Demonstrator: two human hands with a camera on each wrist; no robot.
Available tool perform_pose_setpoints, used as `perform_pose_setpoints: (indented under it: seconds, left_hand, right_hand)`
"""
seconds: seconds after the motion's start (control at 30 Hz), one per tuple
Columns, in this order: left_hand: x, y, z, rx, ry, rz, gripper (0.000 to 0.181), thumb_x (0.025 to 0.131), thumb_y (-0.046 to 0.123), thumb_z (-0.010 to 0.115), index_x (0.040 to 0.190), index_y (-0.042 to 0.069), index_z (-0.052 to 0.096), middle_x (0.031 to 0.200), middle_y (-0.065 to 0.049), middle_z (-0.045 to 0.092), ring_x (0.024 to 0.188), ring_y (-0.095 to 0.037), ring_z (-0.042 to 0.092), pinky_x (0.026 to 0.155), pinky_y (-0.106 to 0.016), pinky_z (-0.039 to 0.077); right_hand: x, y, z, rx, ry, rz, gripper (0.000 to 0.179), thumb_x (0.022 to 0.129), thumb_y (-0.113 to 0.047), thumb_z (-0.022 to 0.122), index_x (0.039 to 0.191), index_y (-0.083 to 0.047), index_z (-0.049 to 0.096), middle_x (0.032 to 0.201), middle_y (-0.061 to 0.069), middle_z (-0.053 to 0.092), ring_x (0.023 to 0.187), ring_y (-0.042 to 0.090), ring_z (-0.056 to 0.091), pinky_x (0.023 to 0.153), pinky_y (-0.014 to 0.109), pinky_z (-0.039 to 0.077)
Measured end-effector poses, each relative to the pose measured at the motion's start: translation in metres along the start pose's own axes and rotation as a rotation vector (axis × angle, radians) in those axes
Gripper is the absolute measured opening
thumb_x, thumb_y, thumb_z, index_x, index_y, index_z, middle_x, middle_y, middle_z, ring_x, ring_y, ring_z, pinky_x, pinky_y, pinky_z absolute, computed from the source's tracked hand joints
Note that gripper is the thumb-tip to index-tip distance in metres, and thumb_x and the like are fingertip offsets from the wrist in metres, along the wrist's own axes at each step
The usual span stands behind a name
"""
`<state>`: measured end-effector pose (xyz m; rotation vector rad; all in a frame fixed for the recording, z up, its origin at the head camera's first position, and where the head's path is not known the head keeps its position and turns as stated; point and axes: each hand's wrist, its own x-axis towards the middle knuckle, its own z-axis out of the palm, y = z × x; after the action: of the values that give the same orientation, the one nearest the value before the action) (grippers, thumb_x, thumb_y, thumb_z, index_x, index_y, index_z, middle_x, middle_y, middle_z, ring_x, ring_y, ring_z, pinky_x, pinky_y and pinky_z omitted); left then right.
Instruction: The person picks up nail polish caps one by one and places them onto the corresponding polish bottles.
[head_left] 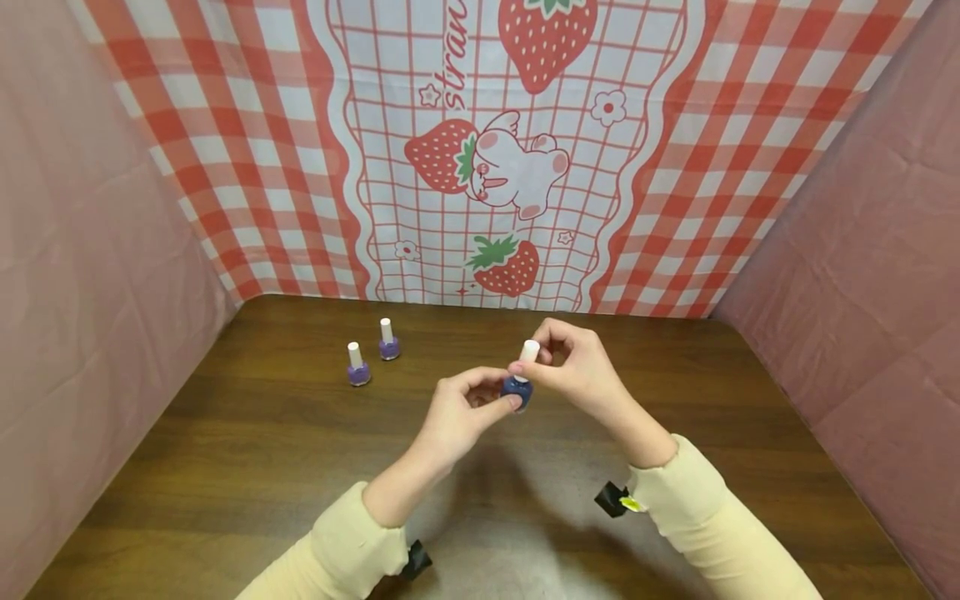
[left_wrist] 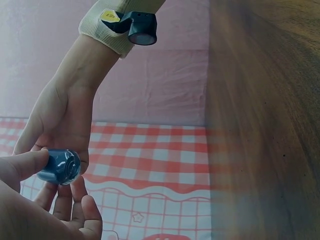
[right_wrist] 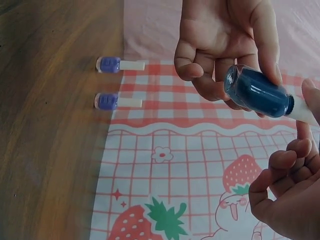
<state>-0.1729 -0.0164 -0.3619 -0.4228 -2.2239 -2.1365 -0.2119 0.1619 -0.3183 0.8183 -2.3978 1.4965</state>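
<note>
The blue bottle (head_left: 519,387) is between my two hands, held up off the table (head_left: 225,467), and what matters most is its long axis: it slants up from my left hand (head_left: 457,414) to my right hand (head_left: 581,367), cap end uppermost and leaning a little to the right. My left hand is the nearer one to the glass, pinching the body between thumb and fingers; my right hand has the white cap (head_left: 530,350) between thumb and forefinger, its other fingers bent loosely behind. I cannot tell whether the cap is tight or loosened, though a dark collar shows between it and the glass. The body is glossy, rounded and deep blue, with a clear, thick base; the cap is a smooth, slim cylinder. Beyond my left hand and to its left, two purple bottles, one nearer (head_left: 358,373) and one farther (head_left: 389,348), stand upright, well apart from my fingers, with the same pale, slim caps. Under my hands the table is dark, streaky wood grain; ahead of them hangs a checked red-and-white cloth (head_left: 277,167) printed with strawberries, and creased pink fabric (head_left: 90,208) rises on either side.
</note>
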Motion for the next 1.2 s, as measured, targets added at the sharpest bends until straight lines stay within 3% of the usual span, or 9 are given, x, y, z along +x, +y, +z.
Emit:
perform_pose_setpoints:
  seconds: [0.37,0.5,0.67,0.87,1.0,1.2]
  left_hand:
    - [-0.001,0.004,0.002,0.022,0.004,-0.002,0.027,0.080,0.014,0.076,0.105,0.006,0.069,0.092,-0.011,0.069,0.076,-0.014,0.060,0.067,-0.024,0.050]
    - [-0.001,0.003,0.001,0.005,-0.011,-0.002,0.026,0.080,0.014,0.075,0.105,0.006,0.069,0.092,-0.011,0.069,0.077,-0.014,0.061,0.067,-0.024,0.050]
    - [-0.001,0.001,-0.002,-0.007,-0.029,-0.017,0.026,0.082,0.014,0.073,0.107,0.006,0.068,0.096,-0.011,0.070,0.081,-0.015,0.063,0.071,-0.027,0.051]
    - [-0.002,0.000,-0.004,0.000,-0.040,-0.036,0.028,0.083,0.013,0.072,0.109,0.005,0.067,0.096,-0.012,0.070,0.081,-0.016,0.063,0.071,-0.027,0.051]
    - [-0.003,-0.001,-0.004,0.004,-0.050,-0.036,0.028,0.083,0.013,0.072,0.110,0.004,0.067,0.095,-0.013,0.070,0.080,-0.016,0.063,0.071,-0.027,0.051]
    - [-0.004,-0.001,-0.004,0.003,-0.066,-0.032,0.029,0.084,0.013,0.071,0.111,0.004,0.067,0.096,-0.013,0.070,0.081,-0.016,0.064,0.072,-0.027,0.051]
  right_hand:
    - [-0.001,-0.001,0.004,-0.012,0.015,-0.003,0.023,0.074,-0.011,0.080,0.078,-0.010,0.057,0.069,0.003,0.049,0.061,0.011,0.043,0.048,0.024,0.034]
    - [-0.002,-0.001,0.002,-0.011,-0.009,-0.023,0.021,0.076,-0.010,0.078,0.087,-0.007,0.060,0.074,0.003,0.052,0.066,0.014,0.045,0.053,0.023,0.038]
    - [-0.003,-0.004,-0.003,0.013,-0.065,-0.100,0.024,0.085,-0.010,0.070,0.107,-0.008,0.064,0.084,0.002,0.058,0.072,0.015,0.050,0.061,0.023,0.044]
    - [-0.002,-0.005,-0.008,-0.006,-0.133,-0.235,0.029,0.091,-0.007,0.061,0.119,-0.007,0.063,0.093,-0.001,0.060,0.080,0.012,0.052,0.068,0.025,0.046]
    - [-0.001,-0.005,-0.009,-0.013,-0.181,-0.290,0.030,0.092,-0.006,0.058,0.122,-0.008,0.062,0.096,-0.002,0.059,0.081,0.012,0.051,0.070,0.027,0.046]
    - [-0.002,-0.006,-0.011,-0.003,-0.201,-0.283,0.024,0.094,-0.007,0.056,0.115,-0.011,0.066,0.098,-0.002,0.061,0.084,0.014,0.051,0.072,0.027,0.044]
